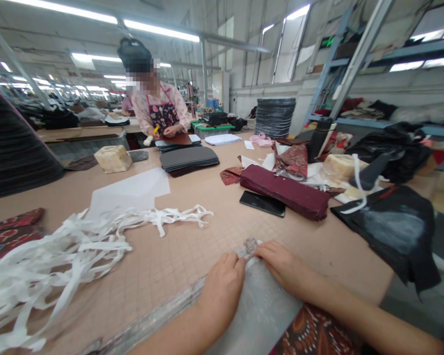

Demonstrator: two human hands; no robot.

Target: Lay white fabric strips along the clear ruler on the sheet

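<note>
A translucent grey sheet (259,315) lies in front of me at the table's near edge. Along its left side runs a long, whitish, crusted strip (151,315), ending in a ragged tip beyond my hands. My left hand (224,283) is closed over the strip and the sheet's edge, its fingertips mostly hidden from view. At the sheet's far corner, my right hand (281,266) pinches the edge beside the strip's tip. Under the sheet, at the lower right, brown-red patterned fabric (314,333) shows near my right forearm.
Tangled white strips (70,261) cover the left of the table (192,246). Ahead lie a black phone (262,203), a maroon folded bundle (284,190) and stacked dark panels (188,159). A black bag (395,227) hangs over the right edge. A co-worker (163,108) stands opposite.
</note>
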